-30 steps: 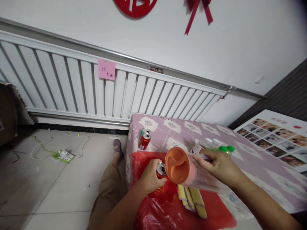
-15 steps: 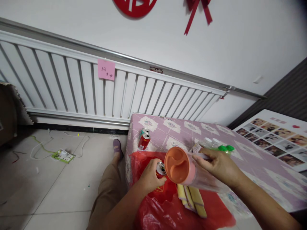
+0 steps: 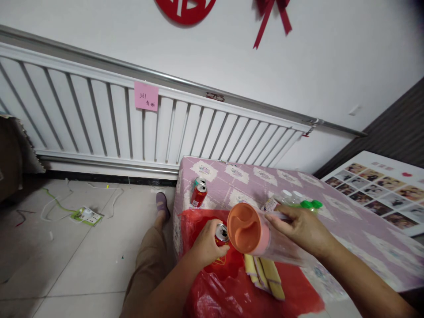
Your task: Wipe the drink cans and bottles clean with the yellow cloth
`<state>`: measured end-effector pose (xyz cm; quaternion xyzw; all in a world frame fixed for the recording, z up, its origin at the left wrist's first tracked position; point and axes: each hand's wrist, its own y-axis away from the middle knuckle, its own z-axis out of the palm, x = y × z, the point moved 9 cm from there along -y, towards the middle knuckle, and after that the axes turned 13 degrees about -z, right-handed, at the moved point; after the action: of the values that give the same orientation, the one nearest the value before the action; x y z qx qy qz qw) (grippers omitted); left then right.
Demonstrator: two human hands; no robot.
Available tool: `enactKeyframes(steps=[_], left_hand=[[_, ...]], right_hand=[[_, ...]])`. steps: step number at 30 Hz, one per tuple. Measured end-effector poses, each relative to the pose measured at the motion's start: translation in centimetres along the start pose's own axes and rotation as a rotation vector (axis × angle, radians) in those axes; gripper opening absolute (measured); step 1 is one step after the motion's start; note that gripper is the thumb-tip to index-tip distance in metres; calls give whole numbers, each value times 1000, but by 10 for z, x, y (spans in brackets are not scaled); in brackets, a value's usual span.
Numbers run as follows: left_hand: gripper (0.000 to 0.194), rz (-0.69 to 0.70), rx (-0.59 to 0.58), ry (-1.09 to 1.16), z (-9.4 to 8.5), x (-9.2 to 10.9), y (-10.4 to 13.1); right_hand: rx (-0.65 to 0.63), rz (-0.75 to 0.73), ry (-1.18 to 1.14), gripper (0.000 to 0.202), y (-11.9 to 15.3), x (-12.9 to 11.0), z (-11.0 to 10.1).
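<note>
My left hand point(image 3: 209, 244) is wrapped round a red drink can point(image 3: 221, 235), its opened top facing up. My right hand point(image 3: 300, 229) grips the handle of a clear plastic pitcher point(image 3: 281, 249). The pitcher is tilted toward the can, and its orange lid point(image 3: 244, 227) is close to the can's rim. I cannot tell whether they touch, and no liquid can be made out between them. Beneath both hands lies a red plastic sheet point(image 3: 225, 296). A folded yellow cloth point(image 3: 265, 276) rests on it under the pitcher.
A second red can point(image 3: 198, 195) and a green can point(image 3: 199, 181) stand at the left edge of the flowered bed surface point(image 3: 238, 172). Bottles with green caps point(image 3: 311, 205) stand beyond my right hand. A power strip point(image 3: 86, 216) with cords lies on the floor; a radiator point(image 3: 99, 115) lines the wall.
</note>
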<state>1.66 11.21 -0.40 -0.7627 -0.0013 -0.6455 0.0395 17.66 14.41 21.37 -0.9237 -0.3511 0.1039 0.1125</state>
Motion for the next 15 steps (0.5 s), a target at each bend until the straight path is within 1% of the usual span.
enactKeyframes(steps=[7,15], left_hand=[[63,8,6,-1,0,-1,-1],[64,11,7,3,0,-1,0]], right_hand=[[9,-11,-14,45,0,0,0],[3,11,-21,44,1,3,2]])
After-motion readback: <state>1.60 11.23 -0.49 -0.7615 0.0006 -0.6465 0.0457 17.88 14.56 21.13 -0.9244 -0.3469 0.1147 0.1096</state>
